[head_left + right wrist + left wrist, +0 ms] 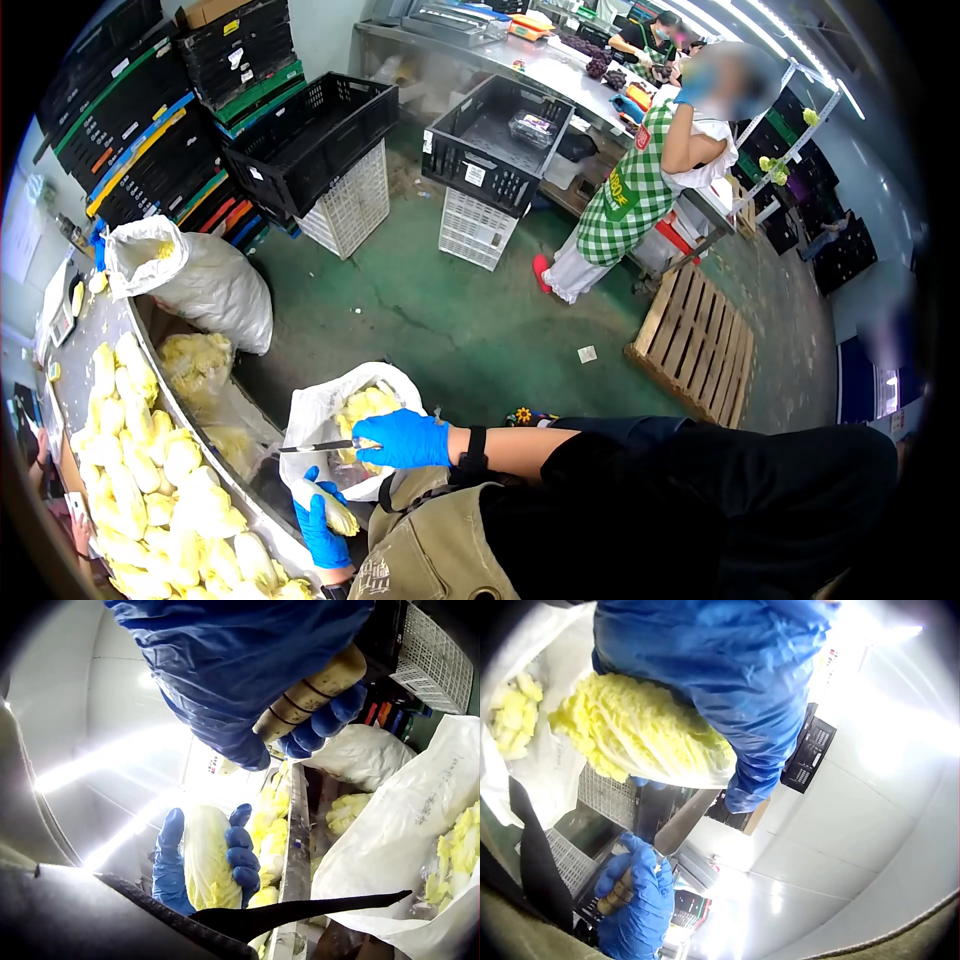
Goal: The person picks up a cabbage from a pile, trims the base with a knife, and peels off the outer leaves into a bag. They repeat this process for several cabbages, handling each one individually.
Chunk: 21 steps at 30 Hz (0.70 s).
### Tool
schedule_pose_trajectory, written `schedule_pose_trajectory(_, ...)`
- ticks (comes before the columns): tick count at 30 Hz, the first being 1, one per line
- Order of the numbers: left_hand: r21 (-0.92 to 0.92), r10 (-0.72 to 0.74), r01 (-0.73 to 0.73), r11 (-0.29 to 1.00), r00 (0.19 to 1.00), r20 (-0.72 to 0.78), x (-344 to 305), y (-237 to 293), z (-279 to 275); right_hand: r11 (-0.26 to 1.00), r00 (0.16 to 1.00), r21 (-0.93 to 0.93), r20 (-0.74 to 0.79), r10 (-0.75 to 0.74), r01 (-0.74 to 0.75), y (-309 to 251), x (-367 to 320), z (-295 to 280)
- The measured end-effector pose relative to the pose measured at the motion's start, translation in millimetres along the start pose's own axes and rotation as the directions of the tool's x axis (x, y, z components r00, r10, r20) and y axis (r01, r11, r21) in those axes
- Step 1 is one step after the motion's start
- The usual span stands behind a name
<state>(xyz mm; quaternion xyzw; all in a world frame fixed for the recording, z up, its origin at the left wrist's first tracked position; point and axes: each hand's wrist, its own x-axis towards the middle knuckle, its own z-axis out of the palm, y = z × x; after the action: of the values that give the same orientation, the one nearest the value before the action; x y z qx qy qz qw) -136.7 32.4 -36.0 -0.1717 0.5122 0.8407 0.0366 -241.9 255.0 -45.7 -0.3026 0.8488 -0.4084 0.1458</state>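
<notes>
My left hand [322, 532], in a blue glove, grips a pale yellow napa cabbage [338, 512] close to my apron. Its frilly leaf end shows large in the left wrist view, where the cabbage [649, 735] lies under the gloved palm. The right hand [408, 440], also gloved in blue, holds a knife [312, 448] with its blade pointing left, above the cabbage in the head view. Curled fingers wrap the knife's ringed wooden handle [319, 690]. Just beyond both hands stands an open white sack [305, 410] with loose yellow leaves [368, 402] inside.
Many cabbages [150, 480] are heaped on the metal table [165, 375] at left. A full white sack [225, 290] stands behind it. Black crates [490, 140] sit on white baskets farther off. A person in a checked apron [625, 205] stands near a wooden pallet [695, 345].
</notes>
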Motion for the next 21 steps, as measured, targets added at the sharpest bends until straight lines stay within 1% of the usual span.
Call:
schedule_pose_trajectory(5, 0.009, -0.005, 0.006, 1.0, 1.0, -0.01, 2, -5, -3, 1.0, 1.0, 0.006, -0.011, -0.008, 0.008, 3, -3, -3)
schedule_pose_trajectory(10, -0.007, 0.001, -0.001, 1.0, 1.0, -0.002, 1, 2, 9, 1.0, 1.0, -0.014, -0.012, -0.007, 0.006, 2, -4, -5)
schedule_pose_trajectory(13, -0.01, -0.003, 0.003, 1.0, 1.0, -0.002, 1, 2, 9, 0.999, 0.999, -0.011, -0.024, -0.036, 0.035, 7, -4, 0)
schedule_pose_trajectory(16, -0.031, -0.01, 0.009, 0.999, 1.0, -0.014, 1, 2, 9, 1.0, 1.0, -0.004, -0.011, -0.022, 0.022, 5, -4, -2)
schedule_pose_trajectory(19, -0.045, -0.014, 0.013, 0.999, 1.0, -0.011, 1, 1, 8, 0.998, 0.998, -0.015, -0.005, -0.069, 0.069, 13, -2, 4)
schedule_pose_trajectory(21, -0.041, -0.015, 0.014, 0.999, 1.0, -0.014, 1, 0, 7, 0.998, 0.998, -0.014, 0.012, -0.059, 0.059, 15, -1, 7)
